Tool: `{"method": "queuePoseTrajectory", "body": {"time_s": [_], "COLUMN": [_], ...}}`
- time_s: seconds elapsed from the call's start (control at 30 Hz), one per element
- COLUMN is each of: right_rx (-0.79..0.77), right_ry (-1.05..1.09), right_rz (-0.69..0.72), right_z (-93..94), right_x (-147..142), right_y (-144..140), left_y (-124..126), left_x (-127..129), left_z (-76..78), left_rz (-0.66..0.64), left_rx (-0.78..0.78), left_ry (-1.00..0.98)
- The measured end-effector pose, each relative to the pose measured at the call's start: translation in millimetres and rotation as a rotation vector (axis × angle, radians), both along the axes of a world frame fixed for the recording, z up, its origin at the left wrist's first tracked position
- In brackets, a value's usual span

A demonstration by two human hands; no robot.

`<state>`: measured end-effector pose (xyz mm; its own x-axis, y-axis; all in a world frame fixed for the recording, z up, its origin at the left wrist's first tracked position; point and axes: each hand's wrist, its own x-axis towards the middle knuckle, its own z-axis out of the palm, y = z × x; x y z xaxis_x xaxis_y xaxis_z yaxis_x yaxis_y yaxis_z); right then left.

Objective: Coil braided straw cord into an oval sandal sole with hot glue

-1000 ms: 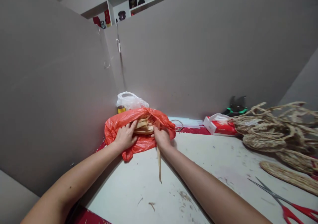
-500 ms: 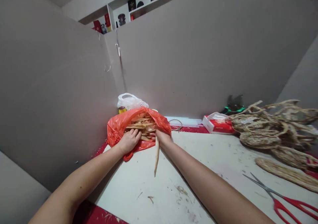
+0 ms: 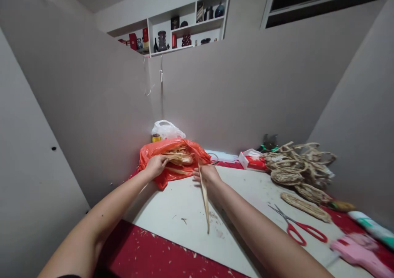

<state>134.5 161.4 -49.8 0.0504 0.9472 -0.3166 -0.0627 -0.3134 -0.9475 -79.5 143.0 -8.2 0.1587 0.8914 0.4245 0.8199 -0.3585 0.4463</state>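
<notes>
A red plastic bag point(image 3: 150, 150) lies open towards me on the white board point(image 3: 172, 200). Pale, dried, husk-like strips point(image 3: 180, 157) fill its mouth. At the left of the opening, my left hand point(image 3: 156, 166) is closed, its fingertips pinching some of these strips. My right hand point(image 3: 209, 174) is at the bag's right front edge, fingers partly stretched. One long dried strip point(image 3: 204, 200) is held at its thumb side and hangs down over the board towards me.
To the right lie red-handled scissors point(image 3: 295, 224), a coiled braided sole shape point(image 3: 304, 207), a heap of braided cord point(image 3: 295, 165) and a pink glue gun point(image 3: 360, 249). Behind are a red-and-white tissue pack point(image 3: 254, 160) and a white plastic bag point(image 3: 168, 130). Grey panels enclose the table.
The view has tilted up and turned right. My left hand has gone from lying on the strips to pinching some at the opening. My right hand has come out of the bag with the long strip.
</notes>
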Motion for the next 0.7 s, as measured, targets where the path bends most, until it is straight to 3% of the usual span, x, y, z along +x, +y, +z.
{"method": "queuePoseTrajectory", "body": {"time_s": [0.17, 0.33, 0.5, 0.7], "right_rx": [0.052, 0.200, 0.299, 0.305], "right_ry": [0.069, 0.147, 0.201, 0.208], "right_rz": [0.000, -0.002, 0.003, -0.025], "right_z": [8.6, 25.5, 38.9, 32.7], "right_x": [6, -3, -10, -5], "right_y": [-52, -92, -110, -110], "left_y": [-9, -38, -67, -85], "left_x": [15, 39, 63, 79], "left_z": [21.9, 34.4, 26.1, 9.7], "left_rz": [-0.069, -0.195, -0.313, -0.377], "left_rx": [0.029, -0.104, -0.296, -0.398], "left_ry": [-0.469, -0.740, -0.780, -0.673]}}
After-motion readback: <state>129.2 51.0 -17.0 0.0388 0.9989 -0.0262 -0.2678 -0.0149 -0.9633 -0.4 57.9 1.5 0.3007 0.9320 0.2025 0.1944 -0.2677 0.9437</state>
